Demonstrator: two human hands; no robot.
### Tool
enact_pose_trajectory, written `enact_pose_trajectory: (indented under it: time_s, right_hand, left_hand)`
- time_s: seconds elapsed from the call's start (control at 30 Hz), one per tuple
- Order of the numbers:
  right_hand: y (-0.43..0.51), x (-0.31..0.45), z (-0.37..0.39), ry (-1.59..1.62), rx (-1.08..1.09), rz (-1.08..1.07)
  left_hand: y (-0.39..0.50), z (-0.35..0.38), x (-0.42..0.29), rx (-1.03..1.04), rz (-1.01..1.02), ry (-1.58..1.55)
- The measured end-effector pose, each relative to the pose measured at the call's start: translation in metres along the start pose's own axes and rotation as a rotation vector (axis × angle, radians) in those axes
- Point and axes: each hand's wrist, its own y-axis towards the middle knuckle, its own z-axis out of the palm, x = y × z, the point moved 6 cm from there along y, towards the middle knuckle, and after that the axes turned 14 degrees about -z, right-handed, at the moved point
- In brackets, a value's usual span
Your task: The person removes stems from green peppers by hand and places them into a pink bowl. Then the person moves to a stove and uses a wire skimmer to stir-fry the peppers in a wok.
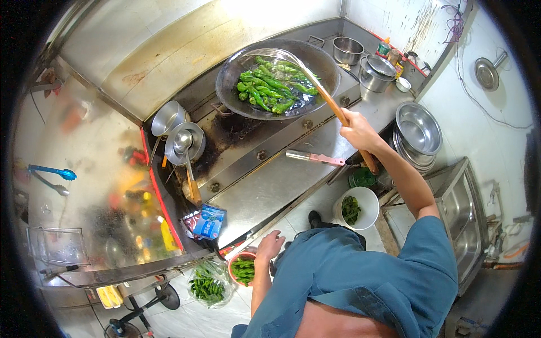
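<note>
My right hand (359, 129) is closed around the wooden handle of a wire strainer (277, 55), whose mesh head lies over the far side of a large wok (224, 91). In the wok, long green peppers (264, 84) sit in a shiny liquid. My left hand (270, 246) hangs low by the counter's front edge, fingers apart and holding nothing. Just below it on the floor, a pink basin (233, 276) holds more green peppers, beside a clear plastic bag of green peppers (209, 285). A pink-handled metal peeler or cutting tool (315, 157) lies on the steel counter (249, 186).
Metal pans and a ladle (182, 141) stand left of the wok. Pots (348, 50), lidded pots (376, 74) and bottles (383, 47) stand at its right. Stacked steel basins (418, 129), a white bucket (367, 207) and a sink (458, 211) are at the right. Blue packets (209, 222) lie at the counter's left end.
</note>
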Motion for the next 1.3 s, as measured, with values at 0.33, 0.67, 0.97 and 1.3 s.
enact_pose_trajectory:
  time_s: [0.33, 0.67, 0.97, 1.3]
  right_hand:
    - [-0.046, 0.009, -0.036, 0.322, -0.026, 0.160]
    - [-0.037, 0.020, 0.006, 0.621, -0.088, 0.198]
    - [-0.007, 0.007, 0.013, -0.071, -0.098, -0.087]
    - [0.030, -0.010, 0.018, -0.118, 0.008, -0.022]
  left_hand:
    - [0.007, -0.005, 0.000, -0.010, 0.006, 0.063]
    - [0.010, -0.004, -0.004, -0.003, 0.038, 0.014]
    - [0.010, -0.004, -0.002, -0.028, 0.020, 0.024]
    - [0.005, 0.004, 0.005, -0.031, -0.021, 0.004]
